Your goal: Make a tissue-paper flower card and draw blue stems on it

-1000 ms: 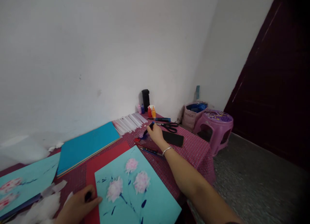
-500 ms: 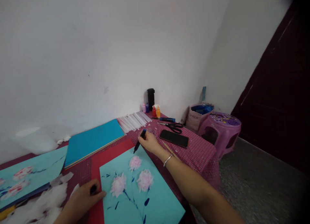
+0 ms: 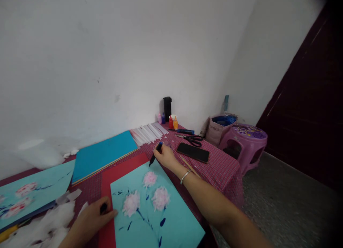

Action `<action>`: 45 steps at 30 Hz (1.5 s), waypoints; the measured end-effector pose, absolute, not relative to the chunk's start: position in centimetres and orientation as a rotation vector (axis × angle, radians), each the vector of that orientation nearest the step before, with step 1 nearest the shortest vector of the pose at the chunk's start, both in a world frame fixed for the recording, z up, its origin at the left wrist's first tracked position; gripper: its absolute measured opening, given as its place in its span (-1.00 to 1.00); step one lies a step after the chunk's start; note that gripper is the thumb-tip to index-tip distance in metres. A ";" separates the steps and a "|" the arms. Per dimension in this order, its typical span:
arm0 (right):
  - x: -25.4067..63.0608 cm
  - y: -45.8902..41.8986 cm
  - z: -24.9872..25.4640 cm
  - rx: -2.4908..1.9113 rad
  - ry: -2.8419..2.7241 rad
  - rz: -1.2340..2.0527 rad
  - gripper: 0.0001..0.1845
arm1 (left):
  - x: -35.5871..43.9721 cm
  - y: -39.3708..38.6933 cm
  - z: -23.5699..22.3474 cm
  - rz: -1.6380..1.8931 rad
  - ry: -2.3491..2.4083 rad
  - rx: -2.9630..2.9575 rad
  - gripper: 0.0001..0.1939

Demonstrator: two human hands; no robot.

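My right hand (image 3: 165, 156) grips a dark blue marker (image 3: 155, 153), tip down at the far edge of a light teal sheet (image 3: 174, 219). On that sheet are three pink fluffy flowers (image 3: 149, 178) with blue stems and leaves. My left hand (image 3: 92, 218) rests on the sheet's left edge, over red paper (image 3: 118, 171), fingers curled round a small black cap.
A table with red checked cloth (image 3: 222, 167) carries a blue paper stack (image 3: 104, 153), white strips (image 3: 147, 133), a black phone (image 3: 193, 152), scissors (image 3: 191, 138), small paint bottles (image 3: 171, 123), a black flask (image 3: 167, 108). White tissue scraps (image 3: 48, 223) and another teal picture (image 3: 29, 194) lie left. A pink stool (image 3: 245, 139) stands right.
My right hand came back from the far table items with the marker and now holds its tip at the teal sheet's top edge. The left hand stayed put.
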State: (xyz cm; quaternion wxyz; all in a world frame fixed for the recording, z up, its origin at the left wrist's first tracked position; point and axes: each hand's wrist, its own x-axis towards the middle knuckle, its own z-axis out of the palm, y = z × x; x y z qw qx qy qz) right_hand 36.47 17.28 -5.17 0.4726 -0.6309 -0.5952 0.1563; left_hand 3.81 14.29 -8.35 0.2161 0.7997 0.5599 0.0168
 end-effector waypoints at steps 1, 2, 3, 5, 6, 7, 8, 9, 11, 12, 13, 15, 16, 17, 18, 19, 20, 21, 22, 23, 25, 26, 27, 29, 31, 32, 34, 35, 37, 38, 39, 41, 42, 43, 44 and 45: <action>36.5 17.3 -5.2 -1.550 -1.455 0.378 -0.93 | 3.8 14.3 -8.3 0.044 1.552 2.217 -0.66; 36.5 17.3 -5.2 -1.555 -1.456 0.374 -0.92 | 3.8 14.3 -8.3 0.042 1.552 2.218 -0.66; 36.5 17.3 -5.2 -1.560 -1.459 0.371 -0.93 | 3.9 14.3 -8.3 0.034 1.555 2.221 -0.66; 36.4 17.4 -5.3 -1.567 -1.467 0.367 -0.93 | 3.9 14.4 -8.3 0.036 1.559 2.234 -0.65; 36.3 17.4 -5.4 -1.570 -1.473 0.367 -0.93 | 3.9 14.4 -8.3 0.038 1.557 2.238 -0.65; 36.2 17.4 -5.4 -1.572 -1.480 0.367 -0.92 | 3.9 14.4 -8.3 0.042 1.555 2.239 -0.65; 36.1 17.4 -5.5 -1.574 -1.488 0.368 -0.92 | 3.9 14.4 -8.3 0.050 1.554 2.237 -0.65; 36.1 17.4 -5.6 -1.575 -1.497 0.370 -0.91 | 3.9 14.4 -8.4 0.059 1.549 2.233 -0.65; 35.9 17.4 -5.8 -1.575 -1.514 0.376 -0.90 | 3.8 14.4 -8.4 0.069 1.543 2.224 -0.64; 35.9 17.4 -5.8 -1.576 -1.522 0.378 -0.90 | 3.8 14.4 -8.5 0.068 1.540 2.222 -0.64; 35.9 17.4 -5.9 -1.576 -1.530 0.381 -0.89 | 3.7 14.4 -8.6 0.067 1.538 2.223 -0.64; 35.8 17.4 -5.9 -1.576 -1.545 0.385 -0.89 | 3.6 14.4 -8.7 0.064 1.538 2.232 -0.64; 35.8 17.3 -5.8 -1.575 -1.553 0.387 -0.89 | 3.6 14.4 -8.7 0.069 1.544 2.240 -0.64; 35.8 17.3 -5.8 -1.573 -1.559 0.389 -0.89 | 3.6 14.4 -8.7 0.074 1.549 2.251 -0.64; 35.8 17.2 -5.7 -1.568 -1.566 0.391 -0.90 | 3.6 14.5 -8.7 0.080 1.553 2.261 -0.64; 35.8 17.1 -5.6 -1.564 -1.571 0.393 -0.91 | 3.6 14.5 -8.7 0.081 1.551 2.266 -0.64; 35.8 17.0 -5.5 -1.558 -1.576 0.396 -0.91 | 3.6 14.4 -8.6 0.075 1.551 2.264 -0.64; 35.7 17.0 -5.5 -1.552 -1.580 0.400 -0.92 | 3.7 14.4 -8.5 0.073 1.549 2.260 -0.64; 35.7 16.9 -5.5 -1.547 -1.583 0.405 -0.92 | 3.8 14.4 -8.5 0.067 1.552 2.249 -0.65; 35.7 17.0 -5.5 -1.542 -1.583 0.409 -0.92 | 3.8 14.4 -8.4 0.066 1.556 2.242 -0.65; 35.7 17.1 -5.6 -1.540 -1.569 0.415 -0.92 | 3.9 14.3 -8.3 0.070 1.562 2.235 -0.65; 35.8 17.3 -5.7 -1.542 -1.554 0.413 -0.92 | 3.9 14.3 -8.4 0.071 1.559 2.235 -0.65; 35.9 17.4 -5.7 -1.546 -1.534 0.409 -0.92 | 3.8 14.4 -8.4 0.072 1.553 2.236 -0.65; 36.2 17.7 -5.8 -1.562 -1.488 0.396 -0.90 | 3.6 14.5 -8.7 0.081 1.538 2.239 -0.65; 36.7 17.9 -5.7 -1.581 -1.453 0.384 -0.88 | 3.4 14.7 -8.9 0.080 1.530 2.238 -0.64; 36.9 17.9 -5.6 -1.591 -1.442 0.381 -0.87 | 3.4 14.8 -9.0 0.077 1.530 2.237 -0.64; 37.2 17.9 -5.4 -1.606 -1.435 0.380 -0.87 | 3.3 14.8 -9.0 0.069 1.534 2.230 -0.61; 37.2 17.8 -5.3 -1.612 -1.437 0.381 -0.87 | 3.4 14.8 -9.0 0.066 1.536 2.228 -0.61; 37.1 17.6 -5.3 -1.618 -1.449 0.385 -0.88 | 3.5 14.7 -8.8 0.057 1.546 2.221 -0.60; 37.0 17.5 -5.3 -1.620 -1.457 0.388 -0.88 | 3.5 14.7 -8.7 0.050 1.547 2.218 -0.60; 36.9 17.5 -5.3 -1.623 -1.465 0.391 -0.88 | 3.6 14.6 -8.6 0.041 1.546 2.215 -0.60; 36.7 17.4 -5.4 -1.626 -1.482 0.400 -0.87 | 3.5 14.6 -8.6 0.022 1.545 2.215 -0.59; 36.6 17.4 -5.5 -1.626 -1.492 0.404 -0.86 | 3.5 14.7 -8.6 0.017 1.544 2.219 -0.59; 36.6 17.4 -5.6 -1.626 -1.501 0.407 -0.86 | 3.4 14.7 -8.6 0.018 1.540 2.225 -0.59; 36.6 17.4 -5.6 -1.625 -1.509 0.410 -0.86 | 3.3 14.8 -8.7 0.019 1.536 2.229 -0.59; 36.6 17.5 -5.6 -1.626 -1.515 0.412 -0.87 | 3.2 14.8 -8.8 0.018 1.531 2.229 -0.59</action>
